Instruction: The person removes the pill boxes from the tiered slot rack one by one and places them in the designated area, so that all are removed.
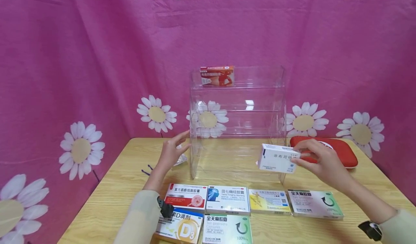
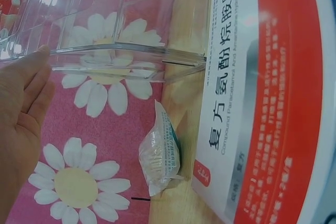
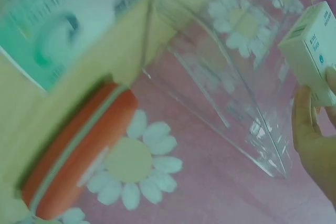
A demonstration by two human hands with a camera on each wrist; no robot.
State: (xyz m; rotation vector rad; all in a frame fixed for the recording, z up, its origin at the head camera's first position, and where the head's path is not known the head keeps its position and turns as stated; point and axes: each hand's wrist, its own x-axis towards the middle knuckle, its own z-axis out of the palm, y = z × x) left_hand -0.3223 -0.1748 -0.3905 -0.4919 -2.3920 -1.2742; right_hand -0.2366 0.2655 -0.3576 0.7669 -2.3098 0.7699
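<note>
My right hand (image 1: 320, 161) pinches a small white medicine box (image 1: 277, 159) by its right end, fingers on top and thumb on the front. The box is held up before the lower right part of a clear acrylic tiered display rack (image 1: 238, 153). On the rack's top tier, at the left, stands a red-orange medicine box (image 1: 217, 76). My left hand (image 1: 170, 150) is at the rack's left side, and in the left wrist view its extended fingertips (image 2: 43, 51) touch the clear edge.
Medicine boxes lie in front of the rack: a red-and-white one (image 1: 186, 196), a blue-and-white one (image 1: 227, 200), a yellow one (image 1: 269, 200), two green-and-white ones, and a vitamin D box (image 1: 180, 226). A red zip case (image 1: 344, 152) lies right; a plastic packet (image 2: 160, 156) lies left.
</note>
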